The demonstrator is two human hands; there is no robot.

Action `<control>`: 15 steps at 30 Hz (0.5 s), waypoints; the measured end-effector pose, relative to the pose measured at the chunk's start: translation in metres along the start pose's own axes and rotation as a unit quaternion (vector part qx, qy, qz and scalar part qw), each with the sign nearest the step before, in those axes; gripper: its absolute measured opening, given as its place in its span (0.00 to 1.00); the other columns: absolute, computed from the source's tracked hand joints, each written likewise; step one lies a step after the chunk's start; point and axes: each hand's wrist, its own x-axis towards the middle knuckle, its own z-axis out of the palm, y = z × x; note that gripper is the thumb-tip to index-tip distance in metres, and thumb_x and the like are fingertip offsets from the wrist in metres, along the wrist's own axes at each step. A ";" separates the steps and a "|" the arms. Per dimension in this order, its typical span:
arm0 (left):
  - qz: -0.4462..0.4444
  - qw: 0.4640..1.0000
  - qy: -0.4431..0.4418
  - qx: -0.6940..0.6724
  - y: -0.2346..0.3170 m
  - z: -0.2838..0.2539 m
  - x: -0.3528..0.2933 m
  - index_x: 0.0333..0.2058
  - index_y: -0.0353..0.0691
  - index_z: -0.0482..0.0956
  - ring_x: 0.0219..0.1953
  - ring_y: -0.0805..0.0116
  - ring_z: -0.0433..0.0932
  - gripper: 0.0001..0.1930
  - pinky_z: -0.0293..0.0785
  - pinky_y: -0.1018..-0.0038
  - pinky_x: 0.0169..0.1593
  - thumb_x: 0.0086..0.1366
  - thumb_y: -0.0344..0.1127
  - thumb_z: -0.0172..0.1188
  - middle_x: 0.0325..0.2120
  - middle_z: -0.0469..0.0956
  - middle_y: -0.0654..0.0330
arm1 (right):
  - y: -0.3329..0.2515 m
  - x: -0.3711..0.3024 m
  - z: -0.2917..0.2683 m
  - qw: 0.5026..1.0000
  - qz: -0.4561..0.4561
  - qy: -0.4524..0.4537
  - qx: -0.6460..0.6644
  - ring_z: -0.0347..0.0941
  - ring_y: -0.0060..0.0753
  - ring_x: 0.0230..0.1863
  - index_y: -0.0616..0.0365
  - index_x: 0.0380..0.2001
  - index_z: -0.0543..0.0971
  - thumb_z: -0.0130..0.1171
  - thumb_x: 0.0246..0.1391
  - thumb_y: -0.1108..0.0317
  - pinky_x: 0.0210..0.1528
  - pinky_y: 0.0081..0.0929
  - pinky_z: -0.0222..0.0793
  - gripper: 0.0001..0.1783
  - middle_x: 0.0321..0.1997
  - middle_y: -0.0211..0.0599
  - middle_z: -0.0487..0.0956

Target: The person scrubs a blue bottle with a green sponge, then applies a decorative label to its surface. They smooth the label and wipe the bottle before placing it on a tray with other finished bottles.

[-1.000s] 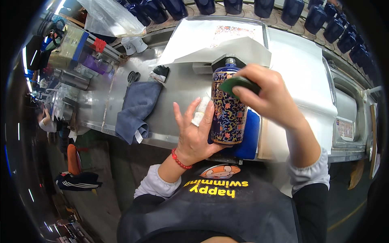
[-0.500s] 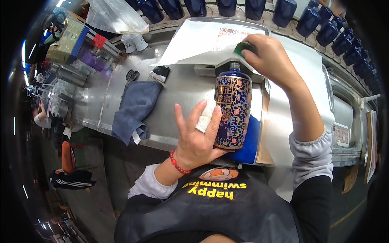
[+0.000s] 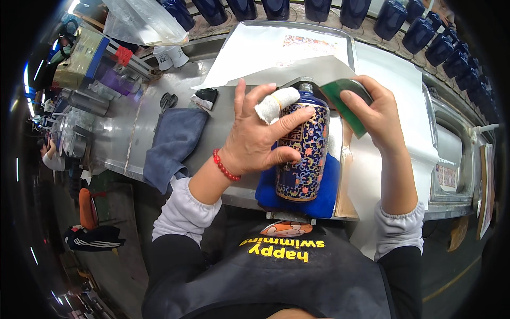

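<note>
A dark blue bottle (image 3: 304, 178) with a colourful floral and gold pattern lies with its neck pointing away from me, on a bright blue cloth (image 3: 267, 192). My left hand (image 3: 255, 130), wearing a red bead bracelet and a white wrap on one finger, rests over the bottle's upper left side. Its fingers are spread, with the forefinger and thumb against the patterned surface. To the right of the bottle's shoulder, my right hand (image 3: 381, 114) grips a flat green scraper (image 3: 345, 106) with a dark upper edge. The blade appears apart from the bottle.
A white sheet (image 3: 260, 50) with a printed floral patch lies beyond the bottle. Left on the metal bench are a grey-blue cloth (image 3: 178, 141), black-handled scissors (image 3: 168, 100) and white cups (image 3: 170, 57). Several dark blue bottles (image 3: 317, 9) line the far side. A basin (image 3: 449, 143) is at right.
My left hand has moved up the bottle toward its shoulder. My right hand has come nearer and rightward with the scraper, whose green blade now shows. The bottle has turned slightly, its gold panel shifting left.
</note>
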 end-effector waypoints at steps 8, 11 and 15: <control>-0.021 0.997 0.056 -0.057 -0.013 0.005 0.012 0.57 0.46 0.80 0.67 0.54 0.62 0.41 0.30 0.49 0.75 0.69 0.75 0.39 0.51 0.81 0.59 | -0.002 -0.014 0.005 0.999 0.025 0.022 0.007 0.75 0.16 0.35 0.64 0.44 0.80 0.64 0.62 0.67 0.37 0.14 0.72 0.13 0.36 0.30 0.82; -0.013 0.993 0.088 -0.074 -0.011 0.008 0.007 0.56 0.44 0.81 0.63 0.55 0.66 0.40 0.33 0.46 0.74 0.69 0.73 0.41 0.49 0.83 0.59 | -0.006 -0.010 0.017 0.996 0.035 -0.053 0.060 0.77 0.18 0.35 0.65 0.45 0.80 0.64 0.61 0.67 0.38 0.16 0.73 0.14 0.36 0.31 0.82; -0.025 0.990 0.109 -0.083 -0.008 0.018 0.002 0.57 0.44 0.81 0.60 0.54 0.68 0.39 0.38 0.44 0.74 0.71 0.71 0.40 0.49 0.82 0.58 | 0.000 -0.001 0.023 0.999 0.007 0.044 -0.028 0.80 0.21 0.32 0.65 0.42 0.81 0.62 0.59 0.68 0.33 0.19 0.75 0.12 0.31 0.34 0.83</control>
